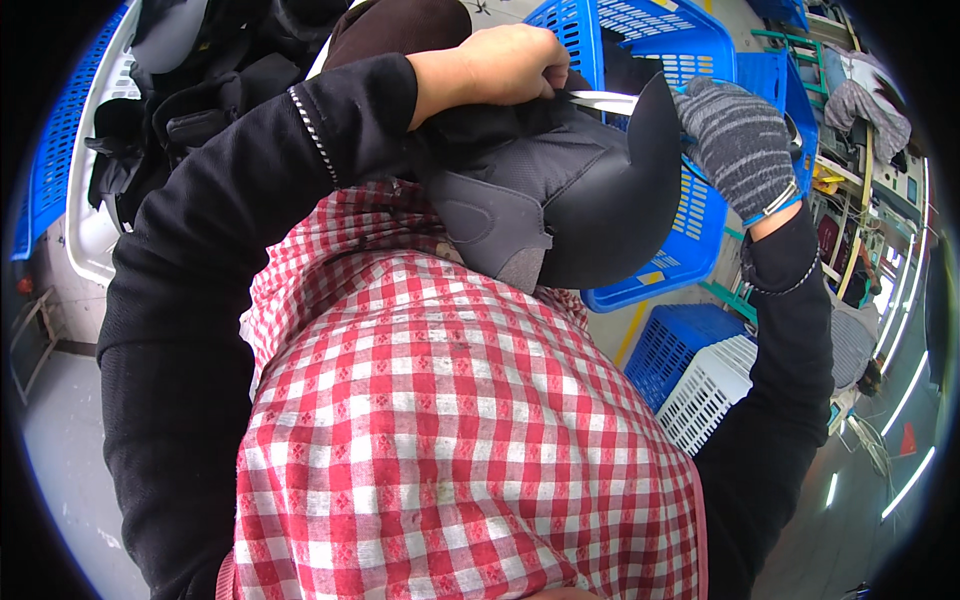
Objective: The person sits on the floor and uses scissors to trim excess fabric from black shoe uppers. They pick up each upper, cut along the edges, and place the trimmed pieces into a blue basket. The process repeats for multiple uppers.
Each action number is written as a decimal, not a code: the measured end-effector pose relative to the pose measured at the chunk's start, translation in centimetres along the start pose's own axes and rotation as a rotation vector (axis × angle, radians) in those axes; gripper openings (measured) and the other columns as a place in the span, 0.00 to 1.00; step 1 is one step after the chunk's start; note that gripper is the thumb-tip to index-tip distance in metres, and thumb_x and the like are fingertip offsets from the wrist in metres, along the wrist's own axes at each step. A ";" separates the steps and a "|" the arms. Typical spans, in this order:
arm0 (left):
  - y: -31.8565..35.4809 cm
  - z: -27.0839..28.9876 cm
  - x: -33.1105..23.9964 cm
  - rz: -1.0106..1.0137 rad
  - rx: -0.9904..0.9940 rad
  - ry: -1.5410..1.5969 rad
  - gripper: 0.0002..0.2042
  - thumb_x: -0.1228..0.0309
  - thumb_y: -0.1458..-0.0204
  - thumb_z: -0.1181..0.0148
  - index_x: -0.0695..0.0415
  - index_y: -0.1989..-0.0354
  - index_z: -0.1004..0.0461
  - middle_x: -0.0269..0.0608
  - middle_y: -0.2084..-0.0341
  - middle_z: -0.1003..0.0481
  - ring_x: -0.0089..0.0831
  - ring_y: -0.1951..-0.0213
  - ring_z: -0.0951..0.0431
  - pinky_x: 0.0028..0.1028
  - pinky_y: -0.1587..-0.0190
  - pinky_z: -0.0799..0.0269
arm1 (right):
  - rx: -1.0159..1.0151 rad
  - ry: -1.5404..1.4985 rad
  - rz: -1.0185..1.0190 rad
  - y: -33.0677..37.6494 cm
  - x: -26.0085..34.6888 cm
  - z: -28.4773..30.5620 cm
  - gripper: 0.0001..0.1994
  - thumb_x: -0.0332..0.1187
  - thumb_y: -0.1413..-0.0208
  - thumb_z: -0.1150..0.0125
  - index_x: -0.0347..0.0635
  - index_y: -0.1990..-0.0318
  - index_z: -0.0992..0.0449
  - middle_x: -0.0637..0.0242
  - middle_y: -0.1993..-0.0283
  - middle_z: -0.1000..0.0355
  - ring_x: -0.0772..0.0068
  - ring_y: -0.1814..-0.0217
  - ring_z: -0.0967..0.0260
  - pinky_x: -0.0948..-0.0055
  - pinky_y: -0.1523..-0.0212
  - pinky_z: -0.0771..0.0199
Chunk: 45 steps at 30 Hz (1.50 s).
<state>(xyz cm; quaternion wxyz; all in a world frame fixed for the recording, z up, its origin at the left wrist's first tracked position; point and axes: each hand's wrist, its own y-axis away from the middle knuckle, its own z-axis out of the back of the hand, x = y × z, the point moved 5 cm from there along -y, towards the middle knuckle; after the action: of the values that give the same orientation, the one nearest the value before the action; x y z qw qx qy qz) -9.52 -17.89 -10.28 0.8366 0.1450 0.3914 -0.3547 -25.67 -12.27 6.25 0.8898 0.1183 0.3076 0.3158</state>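
A black cap [530, 180] with a broad, smooth brim [625, 210] lies over my lap at the top of the apron. Its strap tab [490, 215] hangs toward me. My bare left hand [515, 65] is closed, pinching the cap's far edge. On the right, my right hand [740, 145], in a grey striped glove, is closed beside the brim. Pale metal blades of scissors [605, 101] reach from behind the brim toward my left fingers. The brim and the glove hide most of the scissors' handles.
At left, a white crate [85, 200] is piled with black caps [215, 100]. Blue baskets [700, 230] stand beyond the cap. Lower right are another blue basket [680, 345] and a white basket [705, 395]. A red checked apron [450, 430] covers my front.
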 end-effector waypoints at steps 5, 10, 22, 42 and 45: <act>-0.4 0.0 0.6 0.005 0.024 0.094 0.10 0.70 0.53 0.26 0.53 0.60 0.15 0.41 0.63 0.16 0.40 0.56 0.16 0.36 0.52 0.21 | -0.003 -0.089 0.019 -0.3 -1.4 -0.7 0.24 0.37 0.55 0.24 0.50 0.46 0.18 0.63 0.44 0.21 0.59 0.40 0.25 0.60 0.38 0.26; -0.9 0.2 1.4 -0.004 0.055 0.245 0.11 0.73 0.55 0.25 0.57 0.61 0.14 0.43 0.66 0.16 0.36 0.62 0.15 0.33 0.56 0.19 | -0.039 -0.032 0.108 -0.9 -1.8 -2.2 0.26 0.41 0.48 0.27 0.62 0.40 0.22 0.66 0.43 0.22 0.59 0.44 0.23 0.59 0.46 0.22; -2.0 -0.3 0.8 -0.006 0.114 0.194 0.12 0.72 0.53 0.28 0.57 0.59 0.15 0.43 0.65 0.16 0.36 0.62 0.15 0.33 0.55 0.20 | -0.069 -0.002 0.059 -1.5 -2.0 -2.3 0.12 0.34 0.39 0.42 0.40 0.51 0.20 0.58 0.58 0.20 0.58 0.54 0.20 0.58 0.55 0.20; -2.4 -1.2 2.6 0.023 0.143 0.388 0.12 0.75 0.54 0.28 0.59 0.59 0.16 0.45 0.64 0.17 0.38 0.60 0.17 0.33 0.55 0.21 | -0.014 -0.111 0.106 -3.1 -1.7 -4.5 0.12 0.34 0.46 0.39 0.45 0.55 0.20 0.56 0.65 0.20 0.52 0.61 0.21 0.57 0.61 0.23; -2.5 -1.1 2.4 0.024 0.138 0.413 0.12 0.75 0.53 0.28 0.60 0.59 0.16 0.45 0.65 0.17 0.37 0.61 0.17 0.33 0.55 0.21 | -0.006 -0.152 0.101 -3.0 -2.0 -4.9 0.12 0.34 0.46 0.38 0.45 0.55 0.20 0.56 0.65 0.20 0.52 0.60 0.21 0.57 0.61 0.23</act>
<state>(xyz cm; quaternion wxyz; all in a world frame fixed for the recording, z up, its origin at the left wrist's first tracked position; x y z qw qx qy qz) -10.78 -20.23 -12.69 0.7310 0.2760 0.5276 -0.3335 -28.44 -15.75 2.14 0.8940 0.1547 0.2317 0.3510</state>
